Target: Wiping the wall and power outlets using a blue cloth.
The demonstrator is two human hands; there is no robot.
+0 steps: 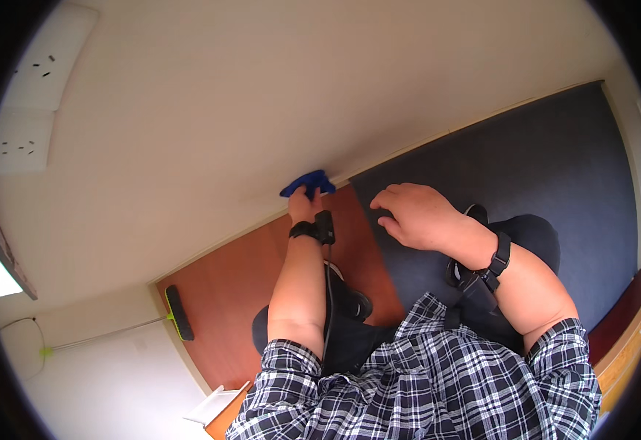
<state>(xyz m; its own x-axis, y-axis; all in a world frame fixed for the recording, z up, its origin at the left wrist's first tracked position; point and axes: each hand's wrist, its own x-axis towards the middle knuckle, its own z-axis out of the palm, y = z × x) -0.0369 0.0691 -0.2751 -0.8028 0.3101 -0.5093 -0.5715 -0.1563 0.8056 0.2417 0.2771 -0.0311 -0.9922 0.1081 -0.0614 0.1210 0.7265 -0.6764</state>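
A bunched blue cloth (310, 181) lies against the foot of the pale wall (232, 115), just above the narrow skirting edge. My left hand (304, 204) holds it, with the fingers partly hidden in its folds. My right hand (416, 214) hovers above the dark grey mat (513, 159), thumb and fingers apart and nothing between them. Each wrist wears a black strap with a small device; a cable runs from the left one along the forearm. Below the hands, my knees are bent and my dark shoes rest on the floor.
Reddish-brown flooring (227, 275) meets the grey mat in front of me. A broom (180, 313) with a black-and-green head leans at the left wall corner. White socket plates (29, 137) are on the wall at upper left. A wooden furniture edge (625, 341) stands at right.
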